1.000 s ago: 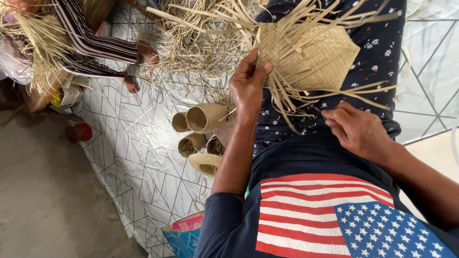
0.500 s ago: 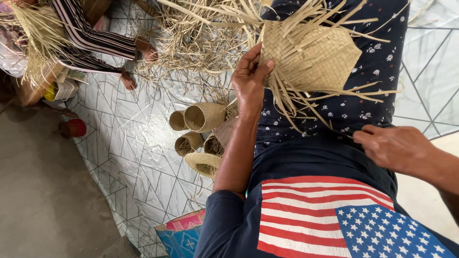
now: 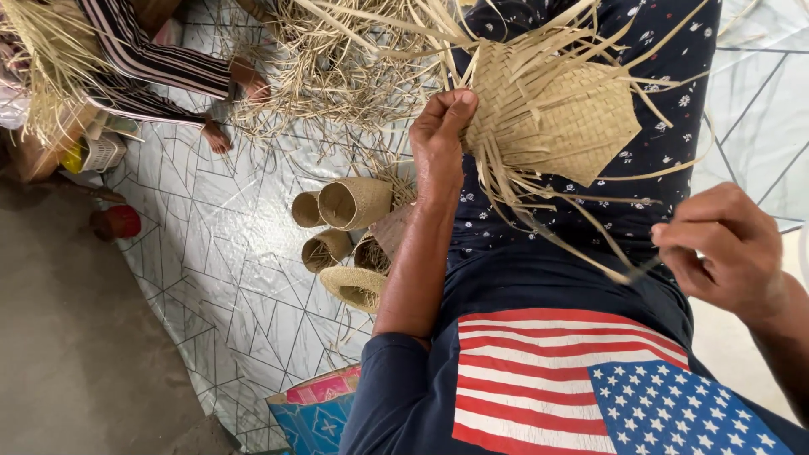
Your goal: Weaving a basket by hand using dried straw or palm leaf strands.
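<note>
Mid-weave rn: left hand (image 3: 440, 135) clamps the half-woven straw basket (image 3: 552, 118), upper centre of frame, on the lap. Right hand (image 3: 716, 248), lower right, pinches one loose strip (image 3: 581, 248), pulled taut. Imo it needs tucking through w/ steady tension.

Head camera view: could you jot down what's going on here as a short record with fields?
Setting: patterned floor mat strewn with loose straw
Left hand: grips the edge of a half-woven straw piece resting on the lap
Right hand: pinches one thin strand trailing from the weave, held away from it
Beside the left arm: a cluster of small woven baskets lying on the mat
Lower edge: blue and pink box
Top left: another person's striped sleeve
Far left: small red container
</note>
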